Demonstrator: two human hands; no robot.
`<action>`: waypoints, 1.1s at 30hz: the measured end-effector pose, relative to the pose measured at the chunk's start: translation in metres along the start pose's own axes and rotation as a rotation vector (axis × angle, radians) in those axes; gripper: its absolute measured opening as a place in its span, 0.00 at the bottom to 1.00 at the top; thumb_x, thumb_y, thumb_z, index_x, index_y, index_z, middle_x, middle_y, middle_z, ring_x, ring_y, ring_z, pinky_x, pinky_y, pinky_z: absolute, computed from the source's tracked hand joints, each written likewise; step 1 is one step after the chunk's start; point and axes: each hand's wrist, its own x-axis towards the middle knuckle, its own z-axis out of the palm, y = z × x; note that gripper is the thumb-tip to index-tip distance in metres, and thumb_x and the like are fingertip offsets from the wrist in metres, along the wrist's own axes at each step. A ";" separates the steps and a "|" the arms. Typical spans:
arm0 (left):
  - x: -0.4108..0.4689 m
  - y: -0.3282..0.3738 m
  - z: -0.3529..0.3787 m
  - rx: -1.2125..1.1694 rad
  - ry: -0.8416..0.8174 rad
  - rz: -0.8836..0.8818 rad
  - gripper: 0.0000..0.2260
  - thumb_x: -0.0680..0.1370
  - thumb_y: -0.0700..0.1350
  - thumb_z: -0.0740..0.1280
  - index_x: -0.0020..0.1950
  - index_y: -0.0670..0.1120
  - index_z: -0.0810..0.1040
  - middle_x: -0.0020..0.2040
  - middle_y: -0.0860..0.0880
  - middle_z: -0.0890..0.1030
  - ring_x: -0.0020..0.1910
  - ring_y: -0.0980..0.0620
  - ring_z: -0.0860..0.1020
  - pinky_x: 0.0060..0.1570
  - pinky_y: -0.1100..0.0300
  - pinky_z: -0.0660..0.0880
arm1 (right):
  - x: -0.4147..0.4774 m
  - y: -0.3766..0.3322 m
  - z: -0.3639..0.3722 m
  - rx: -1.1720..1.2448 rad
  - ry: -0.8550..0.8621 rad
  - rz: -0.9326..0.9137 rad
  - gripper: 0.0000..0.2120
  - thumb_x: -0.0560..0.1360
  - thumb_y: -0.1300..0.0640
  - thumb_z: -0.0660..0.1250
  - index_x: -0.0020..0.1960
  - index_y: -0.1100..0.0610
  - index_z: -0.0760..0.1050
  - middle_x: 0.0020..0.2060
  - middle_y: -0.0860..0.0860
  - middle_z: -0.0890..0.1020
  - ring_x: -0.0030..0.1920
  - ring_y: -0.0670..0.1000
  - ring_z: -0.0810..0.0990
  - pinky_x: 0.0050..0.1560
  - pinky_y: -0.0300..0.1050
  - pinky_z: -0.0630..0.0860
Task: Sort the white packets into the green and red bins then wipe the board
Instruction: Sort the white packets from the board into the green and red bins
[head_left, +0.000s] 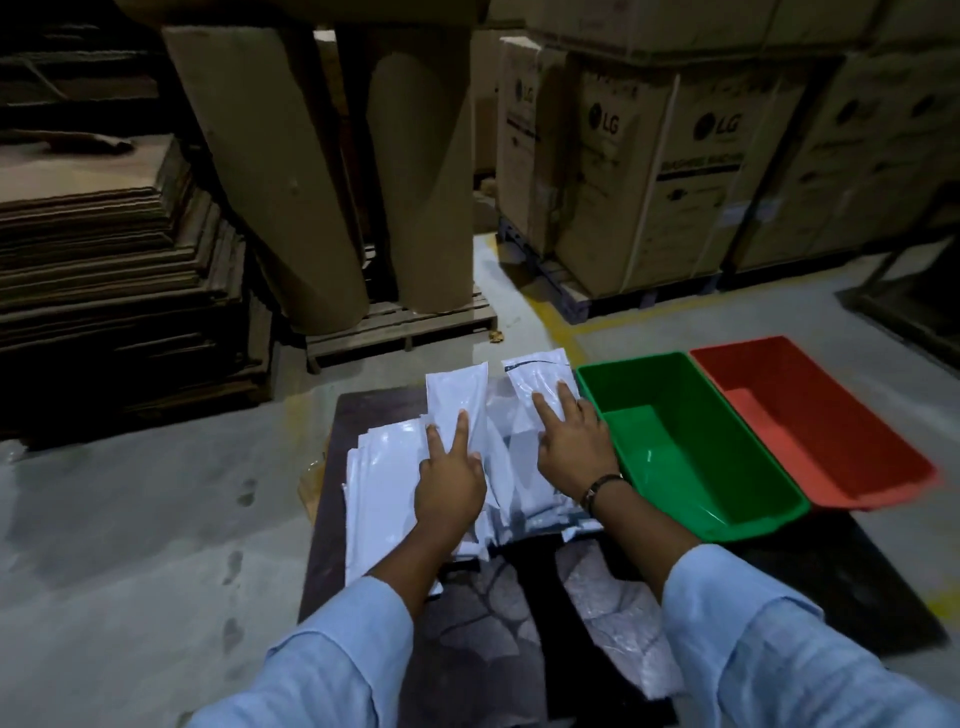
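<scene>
2 hands are lying flat on the white packets (384, 467), which are heaped across the far half of the dark board (332, 519) and hanging over its far edge. The left hand (449, 486) is pressing 2 straight fingers on one glossy packet (457, 389). The right hand (574, 447) is resting spread and unclenched on another (535, 376), beside the green bin (727, 410). Neither is grasping anything. The green bin, smooth rectangular plastic, is sitting at the board's right edge, with the red bin (831, 405) touching its far side. Crumpled clear plastic (613, 613) is lying on the board's near half. Grey floor (130, 519) is lying open off the left edge.
</scene>
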 end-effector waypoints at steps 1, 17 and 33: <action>-0.001 0.012 0.005 -0.007 -0.007 0.020 0.27 0.86 0.54 0.53 0.83 0.62 0.46 0.84 0.43 0.48 0.67 0.34 0.74 0.55 0.45 0.78 | -0.003 0.014 -0.003 0.004 0.008 0.020 0.30 0.80 0.51 0.57 0.81 0.46 0.52 0.81 0.55 0.50 0.76 0.64 0.56 0.68 0.64 0.65; 0.008 0.161 0.092 -0.037 -0.022 0.089 0.28 0.85 0.54 0.56 0.83 0.62 0.47 0.84 0.42 0.51 0.62 0.33 0.77 0.53 0.43 0.80 | -0.017 0.215 0.002 -0.089 -0.185 0.112 0.34 0.78 0.54 0.59 0.81 0.46 0.49 0.81 0.55 0.46 0.77 0.65 0.52 0.70 0.66 0.60; 0.008 0.224 0.132 0.005 0.059 -0.127 0.28 0.85 0.54 0.56 0.83 0.61 0.48 0.83 0.42 0.52 0.57 0.35 0.79 0.51 0.43 0.80 | 0.016 0.254 0.053 -0.184 -0.372 -0.033 0.27 0.81 0.52 0.52 0.78 0.59 0.57 0.80 0.60 0.54 0.76 0.66 0.54 0.72 0.63 0.53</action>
